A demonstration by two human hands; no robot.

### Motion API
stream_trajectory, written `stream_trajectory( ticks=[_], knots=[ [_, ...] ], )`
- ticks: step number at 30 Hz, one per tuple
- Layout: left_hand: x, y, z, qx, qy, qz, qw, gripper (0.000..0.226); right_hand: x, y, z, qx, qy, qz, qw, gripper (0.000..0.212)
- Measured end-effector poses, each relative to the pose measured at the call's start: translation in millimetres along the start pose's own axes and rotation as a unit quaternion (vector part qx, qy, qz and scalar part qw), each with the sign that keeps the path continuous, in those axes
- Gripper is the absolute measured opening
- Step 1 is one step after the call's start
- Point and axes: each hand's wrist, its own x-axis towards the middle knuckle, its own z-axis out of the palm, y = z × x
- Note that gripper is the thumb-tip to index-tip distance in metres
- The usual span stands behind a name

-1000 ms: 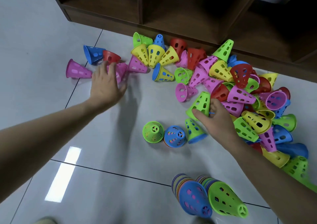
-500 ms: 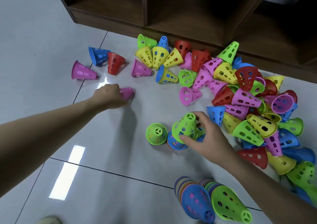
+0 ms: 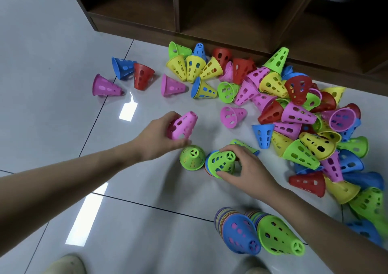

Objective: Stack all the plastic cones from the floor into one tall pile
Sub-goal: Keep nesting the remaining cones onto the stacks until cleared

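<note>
Hands work over a grey tiled floor (image 3: 52, 42) in the single head view. The left hand (image 3: 156, 138) grips a pink cone (image 3: 183, 125), fingers curled round it, lifted and tilted above the tiles. The right hand (image 3: 244, 168) curls its fingers and thumb round a green cone (image 3: 222, 162) sitting on a short stack just beside another upright green cone (image 3: 192, 157). Loose cones form a heap (image 3: 294, 116) to the right, along the foot of a dark wooden shelf (image 3: 231, 11); a few lie scattered farther left. Two tall stacks (image 3: 258, 231) stand near the bottom edge, close to the person's shoe (image 3: 67, 265).
</note>
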Motion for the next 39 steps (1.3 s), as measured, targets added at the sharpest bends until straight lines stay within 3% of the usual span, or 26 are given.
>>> stream_trajectory(
  ticks=[8,14,20,26,35,39],
  knots=[
    [-32,29,27,-0.089,-0.015,0.063,0.994,0.048,5,10,12,-0.112,-0.032,-0.049,0.992,0.055],
    [-32,16,44,-0.017,-0.023,0.084,0.996,0.062,9,13,5,-0.156,-0.045,-0.11,0.981,0.053],
    [-32,13,43,0.001,-0.036,0.128,0.991,0.059,8,26,-13,-0.234,-0.059,-0.142,0.96,0.064],
    [-35,8,44,-0.009,-0.039,0.1,0.994,0.064,17,35,-23,-0.313,0.058,-0.056,0.946,0.055],
    [-28,3,47,0.055,-0.075,0.046,0.995,0.053,39,40,-17,-0.458,-0.011,0.117,0.881,0.049],
    [-21,-7,40,0.11,-0.125,0.037,0.985,0.059,40,41,-19,-0.415,0.011,0.136,0.9,0.043]
  ],
)
